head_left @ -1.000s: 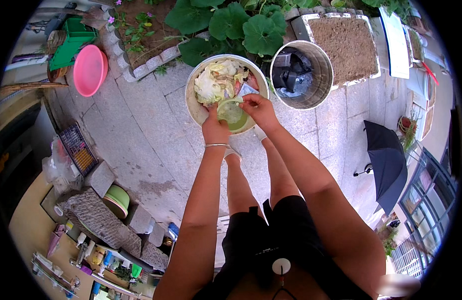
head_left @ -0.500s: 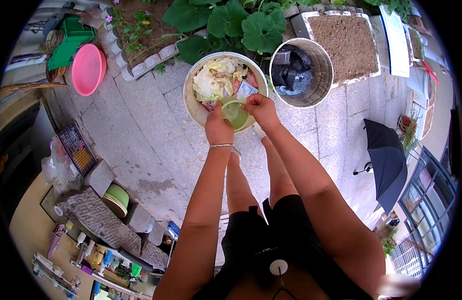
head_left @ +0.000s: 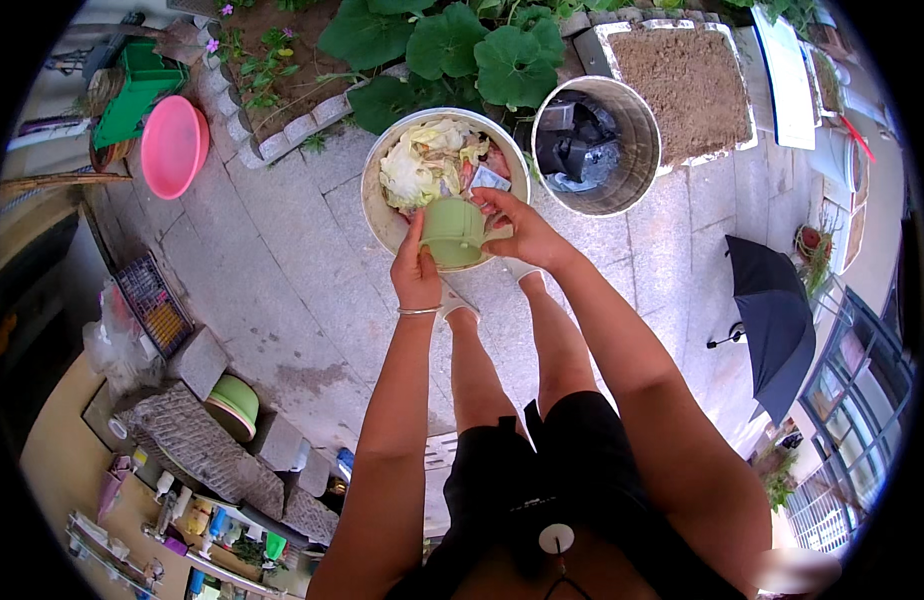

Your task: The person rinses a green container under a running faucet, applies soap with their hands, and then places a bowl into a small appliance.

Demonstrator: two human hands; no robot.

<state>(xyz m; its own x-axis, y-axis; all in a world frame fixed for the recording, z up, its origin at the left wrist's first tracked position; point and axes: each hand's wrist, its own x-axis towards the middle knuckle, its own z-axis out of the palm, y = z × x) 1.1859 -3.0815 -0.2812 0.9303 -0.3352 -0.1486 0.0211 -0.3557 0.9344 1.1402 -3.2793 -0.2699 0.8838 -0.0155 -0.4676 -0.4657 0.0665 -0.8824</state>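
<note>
Container [head_left: 452,230], pale green and rounded

Left fingers [head_left: 414,236] and right fingers [head_left: 500,202] hold a green container [head_left: 450,230] over a bucket [head_left: 376,214] of scraps [head_left: 419,165].

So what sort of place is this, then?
Probably a home courtyard or small yard: grey stone paving underfoot, broad-leaved green plants along the edge, and a white-edged bed of brown soil.

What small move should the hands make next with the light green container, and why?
Perhaps a gentle shake over the white bucket: the left hand and right hand hold the light green container near its leafy scraps, outer wall toward the camera, so any residue inside is hidden.
</note>
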